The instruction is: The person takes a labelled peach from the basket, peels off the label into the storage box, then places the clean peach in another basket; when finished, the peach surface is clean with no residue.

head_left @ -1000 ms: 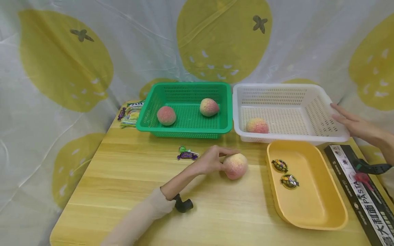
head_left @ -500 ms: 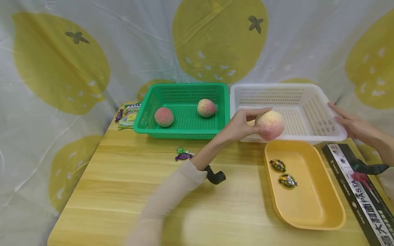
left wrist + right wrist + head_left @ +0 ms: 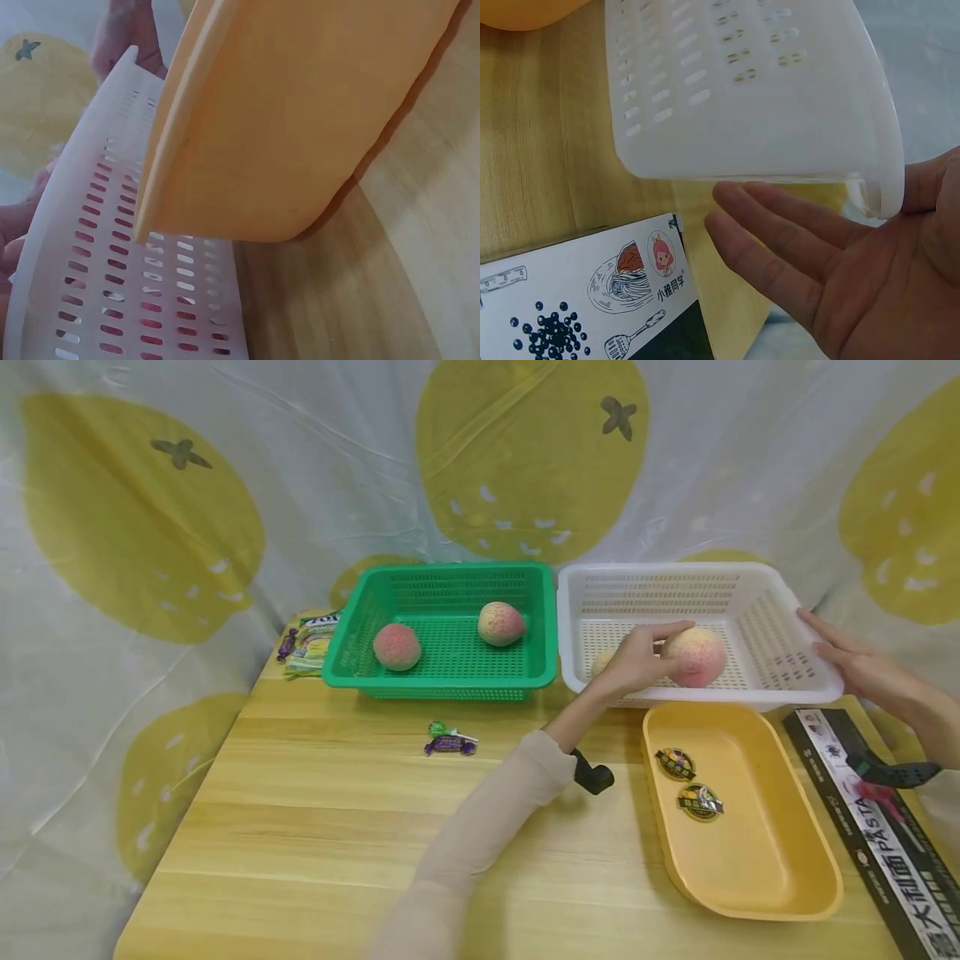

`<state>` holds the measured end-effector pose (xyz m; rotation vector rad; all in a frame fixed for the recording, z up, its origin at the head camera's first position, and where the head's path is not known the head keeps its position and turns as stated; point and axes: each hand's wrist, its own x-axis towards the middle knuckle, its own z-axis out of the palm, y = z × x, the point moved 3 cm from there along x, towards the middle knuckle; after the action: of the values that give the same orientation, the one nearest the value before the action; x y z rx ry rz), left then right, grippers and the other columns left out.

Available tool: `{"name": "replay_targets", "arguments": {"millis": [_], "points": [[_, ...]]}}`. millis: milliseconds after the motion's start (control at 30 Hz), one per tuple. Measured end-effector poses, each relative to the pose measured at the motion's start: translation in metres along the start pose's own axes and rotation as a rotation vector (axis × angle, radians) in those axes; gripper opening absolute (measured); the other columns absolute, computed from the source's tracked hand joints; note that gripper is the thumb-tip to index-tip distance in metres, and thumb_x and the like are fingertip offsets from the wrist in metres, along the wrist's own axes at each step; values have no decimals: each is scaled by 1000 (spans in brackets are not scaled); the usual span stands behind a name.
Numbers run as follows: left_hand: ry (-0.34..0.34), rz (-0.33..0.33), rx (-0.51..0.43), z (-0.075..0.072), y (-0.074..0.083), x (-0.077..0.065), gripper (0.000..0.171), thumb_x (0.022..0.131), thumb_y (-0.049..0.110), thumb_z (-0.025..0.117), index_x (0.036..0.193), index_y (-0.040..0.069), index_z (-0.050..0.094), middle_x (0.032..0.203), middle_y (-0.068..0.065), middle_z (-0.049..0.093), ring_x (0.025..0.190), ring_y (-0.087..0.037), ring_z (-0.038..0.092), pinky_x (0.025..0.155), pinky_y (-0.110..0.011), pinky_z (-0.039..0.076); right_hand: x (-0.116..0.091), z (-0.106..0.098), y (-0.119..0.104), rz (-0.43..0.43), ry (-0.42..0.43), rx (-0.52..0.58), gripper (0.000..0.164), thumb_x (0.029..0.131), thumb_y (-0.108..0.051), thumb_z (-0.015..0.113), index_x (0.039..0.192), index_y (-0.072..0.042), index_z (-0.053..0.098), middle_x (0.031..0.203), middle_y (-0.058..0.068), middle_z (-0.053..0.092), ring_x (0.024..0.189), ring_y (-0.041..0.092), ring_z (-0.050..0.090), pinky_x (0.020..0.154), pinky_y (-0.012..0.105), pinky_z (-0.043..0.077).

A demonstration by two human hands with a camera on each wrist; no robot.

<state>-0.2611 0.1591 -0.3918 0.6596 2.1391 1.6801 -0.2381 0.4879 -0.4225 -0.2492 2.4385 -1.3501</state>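
Grasped by the left hand's [image 3: 637, 662] thumb and fingers, a pink-and-yellow peach [image 3: 699, 657] is within or just above the white basket [image 3: 660, 572]; the right hand [image 3: 873, 672] touches its right end, fingers extended. Beside it, a green basket [image 3: 442, 682] holds two peaches [image 3: 397, 647]; an orange tray [image 3: 750, 835] sits in front.

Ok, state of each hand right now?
Left hand: holding a peach.
Right hand: open, at the rim of the white basket.

Peach [image 3: 602, 662] partly hiding behind left hand [image 3: 639, 662]

From where I'm standing, the green basket [image 3: 442, 682] is covering part of a packet [image 3: 309, 652]; the pasta box [image 3: 862, 810] is running out of view, and the left sleeve [image 3: 487, 827] is blurring low down.
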Motion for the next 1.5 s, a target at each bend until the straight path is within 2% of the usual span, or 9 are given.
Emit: {"name": "replay_targets", "arguments": {"millis": [267,433,667,800,933,1067,1267,1433,1500], "points": [[77,-176,89,-5,-7,8,60,81,11,89,137,20,69,126,-5,73,46,-6,40,46,-16,36,6,2,-3,-45,-38,62,62,115,-19,21,165,-38,-11,123,-44,46,102,-16,59,72,20,56],[56,-206,196,-7,-7,9,60,84,18,88,140,22,67,138,-3,69,44,-5,35,44,-16,35,8,5,-6,-14,-17,-19,61,115,-25,21,164,-38,-13,129,-40,40,103,-20,53,73,18,54],[-14,-258,577,-5,-8,13,55,94,35,78,146,31,60,151,12,58,50,-7,24,46,-18,28,11,7,-6,-11,-10,-21,62,115,-22,21,164,-39,-12,118,-45,40,100,-18,56,71,20,55],[-32,-296,636,-5,-10,14,58,95,40,75,150,33,55,152,15,56,52,-8,27,48,-19,29,13,9,-6,-24,-12,-15,61,115,-22,21,165,-37,-12,118,-45,40,100,-17,56,71,20,55],[1,-237,672,-7,-9,9,59,99,41,69,154,30,50,153,8,58,86,-4,57,67,-17,41,15,10,-6,-18,-5,-18,61,115,-24,21,165,-36,-12,117,-45,42,99,-16,58,71,21,56],[46,-101,703,-17,0,-10,64,102,47,63,159,26,44,151,-2,56,135,-13,53,94,-23,52,16,11,-4,-29,-16,14,61,115,-23,21,165,-36,-11,118,-46,44,98,-14,59,70,22,57],[37,76,541,-77,29,-78,73,100,46,67,161,17,39,163,-8,41,147,-22,45,120,-39,43,14,7,1,-66,-55,96,63,115,-14,22,165,-39,-9,119,-46,51,99,-15,60,71,17,54],[169,56,518,-167,32,-157,83,95,45,73,164,24,32,172,-4,26,160,-28,23,126,-59,27,13,3,7,18,-30,5,63,115,-20,23,162,-44,-11,118,-48,44,94,-19,56,69,20,53],[281,25,554,-210,22,-185,88,93,48,75,165,26,29,174,-4,18,162,-34,14,126,-67,17,13,0,9,40,-35,-43,62,115,-24,22,160,-46,-15,142,-26,55,92,-21,52,68,21,53]]}}
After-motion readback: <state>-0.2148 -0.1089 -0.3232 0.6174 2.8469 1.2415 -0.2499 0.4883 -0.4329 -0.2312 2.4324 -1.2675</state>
